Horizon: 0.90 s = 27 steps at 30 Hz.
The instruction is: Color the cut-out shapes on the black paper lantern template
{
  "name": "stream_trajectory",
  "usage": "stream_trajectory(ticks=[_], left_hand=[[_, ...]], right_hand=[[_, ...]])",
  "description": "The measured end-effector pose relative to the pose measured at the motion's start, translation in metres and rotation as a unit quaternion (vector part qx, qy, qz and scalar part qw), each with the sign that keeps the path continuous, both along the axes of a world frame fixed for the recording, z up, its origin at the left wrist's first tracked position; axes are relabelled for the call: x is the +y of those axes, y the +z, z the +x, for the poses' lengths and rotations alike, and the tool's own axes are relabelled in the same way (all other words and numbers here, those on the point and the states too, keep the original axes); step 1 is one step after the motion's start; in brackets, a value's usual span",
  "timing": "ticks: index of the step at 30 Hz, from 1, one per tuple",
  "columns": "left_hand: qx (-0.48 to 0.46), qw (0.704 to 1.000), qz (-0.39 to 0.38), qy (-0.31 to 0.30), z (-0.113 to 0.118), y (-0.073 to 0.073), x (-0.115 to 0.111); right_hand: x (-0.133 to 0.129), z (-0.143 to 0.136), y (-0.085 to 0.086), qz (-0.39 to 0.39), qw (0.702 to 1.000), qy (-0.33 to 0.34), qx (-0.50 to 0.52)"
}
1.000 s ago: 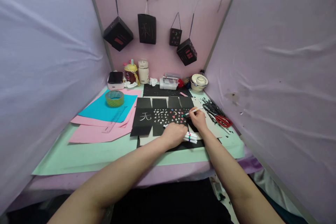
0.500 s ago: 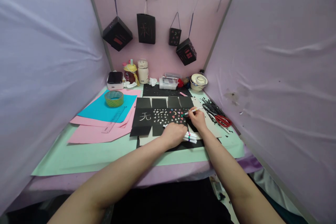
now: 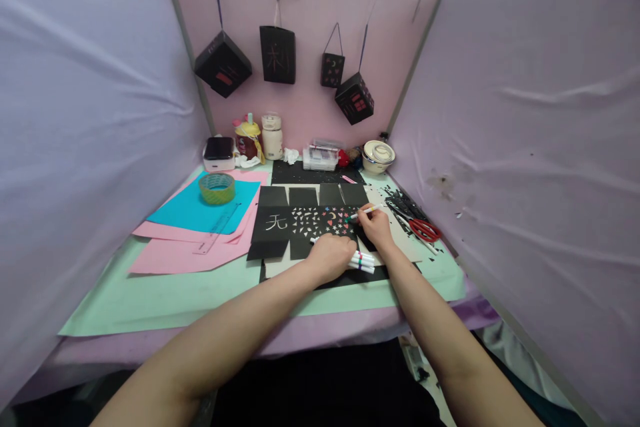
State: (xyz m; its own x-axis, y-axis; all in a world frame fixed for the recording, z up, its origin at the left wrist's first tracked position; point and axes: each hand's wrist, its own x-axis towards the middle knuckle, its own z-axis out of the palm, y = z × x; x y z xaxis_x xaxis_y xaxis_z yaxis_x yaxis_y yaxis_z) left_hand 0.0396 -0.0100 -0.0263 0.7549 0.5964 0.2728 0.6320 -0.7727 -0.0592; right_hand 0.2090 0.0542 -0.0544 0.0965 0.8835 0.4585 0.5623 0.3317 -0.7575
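Note:
Black cut-out card (image 3: 303,247) lies unfolded on a pale board, with a white character at its left and small shapes, a moon and coloured stars and hearts further right. My right hand (image 3: 377,227) is closed on a marker (image 3: 371,209), its green tip at the card among the coloured shapes. Resting on the card's lower part, my left hand (image 3: 332,257) is closed around several white markers (image 3: 364,261), whose ends stick out on its right side.
Red scissors (image 3: 425,230) and black scraps lie at the right. At the left, a tape roll (image 3: 217,189) and a clear ruler (image 3: 219,230) rest on blue and pink sheets. Bottles, a plastic case (image 3: 321,159) and bowls (image 3: 379,156) line the back; black boxes hang above.

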Motion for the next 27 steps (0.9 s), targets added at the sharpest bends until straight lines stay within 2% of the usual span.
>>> stream_trajectory(ticks=[27], left_hand=[[-0.006, 1.000, 0.007, -0.002, -0.0005, 0.0003, -0.0006]], right_hand=[[-0.0016, 0.0007, 0.0010, 0.004, 1.000, -0.006, -0.016]])
